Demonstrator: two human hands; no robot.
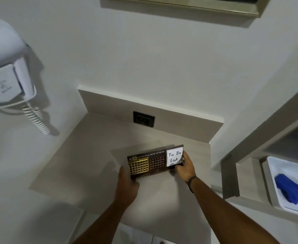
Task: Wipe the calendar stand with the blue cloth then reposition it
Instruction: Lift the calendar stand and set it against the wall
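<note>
Head view, left to right: hair dryer [7, 67] on the wall, untouched. Left hand [127, 184] grips the left end of the calendar stand [153, 162], which sits on the beige counter [84, 155]; right hand [185, 166] pinches its right end by the "To Do List" card [175, 156]. Blue cloth [289, 189] lies in the white tray [275, 166], well apart, held by neither hand. Likely the repositioning step: keep both ends level, set it square to the wall, release both together.
</note>
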